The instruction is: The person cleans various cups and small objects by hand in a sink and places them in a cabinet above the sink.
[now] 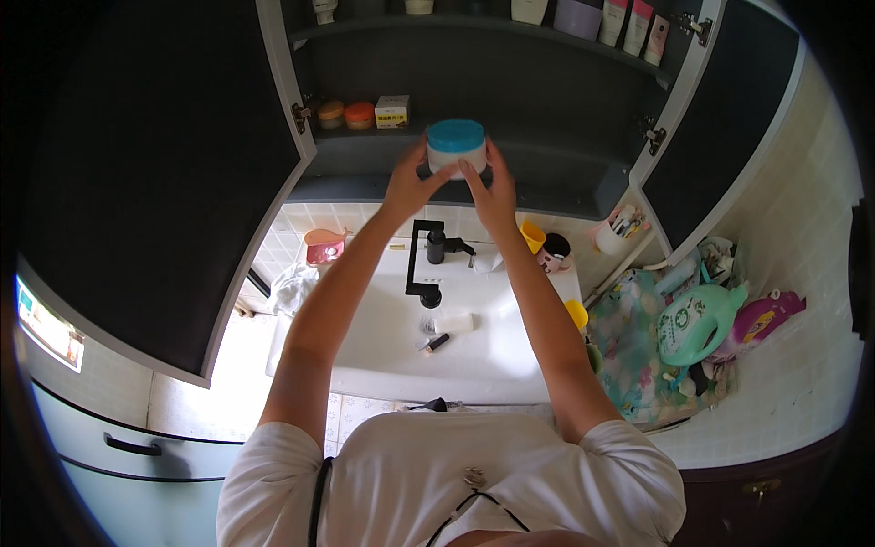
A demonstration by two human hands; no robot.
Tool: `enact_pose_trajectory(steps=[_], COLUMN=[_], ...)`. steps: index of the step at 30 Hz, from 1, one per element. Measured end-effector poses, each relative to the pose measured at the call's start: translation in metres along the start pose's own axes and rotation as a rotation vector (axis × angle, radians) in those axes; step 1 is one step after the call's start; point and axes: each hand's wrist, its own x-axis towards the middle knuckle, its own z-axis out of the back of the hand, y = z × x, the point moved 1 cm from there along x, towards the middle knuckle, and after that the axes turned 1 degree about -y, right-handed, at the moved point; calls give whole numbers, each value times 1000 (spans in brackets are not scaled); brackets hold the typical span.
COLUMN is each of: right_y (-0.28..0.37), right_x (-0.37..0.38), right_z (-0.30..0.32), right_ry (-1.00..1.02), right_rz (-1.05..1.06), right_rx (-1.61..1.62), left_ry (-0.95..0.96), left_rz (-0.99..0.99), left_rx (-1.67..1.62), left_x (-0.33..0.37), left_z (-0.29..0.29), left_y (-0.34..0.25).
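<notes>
Between my two hands is a white round jar with a blue lid (pixel 457 137), held upright in front of the open cabinet's lower shelf (pixel 529 150). My left hand (pixel 412 182) grips the jar's left side, and my right hand (pixel 493 187) grips its right side. Both thumbs press on the front of the jar, while the other fingers are mostly hidden behind it. To the left on that shelf stand a jar with a tan lid (pixel 331 115), a jar with an orange lid (pixel 361 116) and a small white and yellow box (pixel 393 111).
Below my arms is a white sink (pixel 383 351) with a black faucet (pixel 428 260); small bottles lie in its basin. Cabinet doors (pixel 164 182) swing out on both sides. Tubes (pixel 636 27) stand on the upper shelf. A green detergent bottle (pixel 697 324) and a purple bottle (pixel 761 319) are at right.
</notes>
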Motion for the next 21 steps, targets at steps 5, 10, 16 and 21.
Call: enact_pose_trajectory(steps=[5,10,16,21], right_y=[-6,-21,-30,-31], right_x=[46,59,53,48], right_z=[-17,-24,-29,-36], right_ry=[-87,-79,-122,-123], right_rz=[257,230,365,432], right_rx=[-729,-944,-813,-852], left_ry=[-62,-7,-306,-273], left_rz=[-123,16,-36,-214], left_rx=[288,667,531,566], left_x=[50,54,40,29], left_z=[10,4,-3,-10], left_y=[-2,2,9,18])
